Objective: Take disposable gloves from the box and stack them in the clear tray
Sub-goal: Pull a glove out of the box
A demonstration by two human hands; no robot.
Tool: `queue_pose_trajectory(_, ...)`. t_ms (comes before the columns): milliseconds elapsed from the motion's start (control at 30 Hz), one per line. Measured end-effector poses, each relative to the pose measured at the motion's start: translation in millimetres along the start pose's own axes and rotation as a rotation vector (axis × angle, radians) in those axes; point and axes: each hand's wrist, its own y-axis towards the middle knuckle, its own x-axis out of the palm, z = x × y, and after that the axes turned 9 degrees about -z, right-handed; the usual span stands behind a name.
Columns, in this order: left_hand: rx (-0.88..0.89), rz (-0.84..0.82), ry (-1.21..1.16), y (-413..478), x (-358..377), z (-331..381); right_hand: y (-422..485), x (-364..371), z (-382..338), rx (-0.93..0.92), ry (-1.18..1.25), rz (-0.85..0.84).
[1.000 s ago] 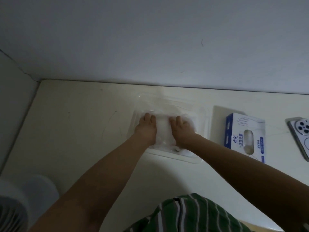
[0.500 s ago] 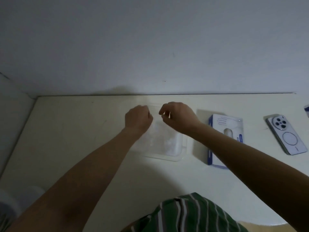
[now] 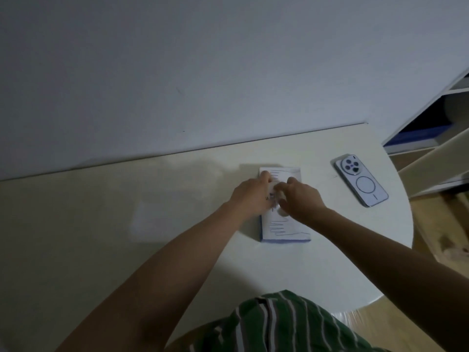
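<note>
Lighting: dim and even, with a bluish cast. A plain matte grey-white wall (image 3: 177, 59) fills the upper half of the view and carries a small dark scuff (image 3: 179, 90). A smooth cream-white tabletop (image 3: 76, 224) butts against the wall along a straight seam, and its right end is rounded. Pale wood-grain floor (image 3: 436, 232) shows beyond that rounded end. Upper right corner: a white open shelving unit (image 3: 456, 90), shadowed inside, with a flat blue slab (image 3: 421, 135) on a lower shelf.
</note>
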Motion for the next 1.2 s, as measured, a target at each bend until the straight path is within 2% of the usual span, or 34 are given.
queue_pose_trajectory(133,-0.08,-0.091,-0.03,11.2,25.7,1.4,3.5,8.1,4.1,-0.014,-0.06,0.036)
queue_pose_trajectory(300,-0.125,-0.108,-0.08,19.3,32.4,1.9,4.3,17.6,17.5,-0.024,-0.09,0.013)
queue_pose_trajectory(400,-0.149,-0.129,-0.065,24.4,31.1,2.6,7.0,18.3,22.6,-0.068,-0.035,0.057)
queue_pose_trajectory(633,-0.175,-0.134,-0.051,29.9,32.3,3.8,1.5,-9.4,36.5,-0.325,0.551,0.319)
queue_pose_trajectory(767,-0.173,-0.168,-0.063,28.6,30.9,3.7,-2.1,-39.6,32.5,-0.234,1.019,0.315)
queue_pose_trajectory(833,-0.11,-0.142,-0.253,22.9,27.1,-0.4,-2.2,-48.8,30.3,-0.216,1.122,0.253)
queue_pose_trajectory(900,0.008,-0.096,-0.533,13.9,18.2,-4.8,-2.4,-50.8,28.9,-0.185,1.099,0.198)
queue_pose_trajectory(967,0.089,-0.039,-0.689,2.7,6.3,-8.8,-2.3,-47.2,28.2,-0.118,1.104,0.164)
queue_pose_trajectory(1100,0.155,0.162,-0.874,-20.4,-15.5,-18.6,-1.3,-41.1,20.8,0.03,1.126,0.104)
queue_pose_trajectory(1200,0.139,0.257,-0.891,-32.5,-28.2,-28.3,0.0,-43.0,6.6,0.064,1.071,0.056)
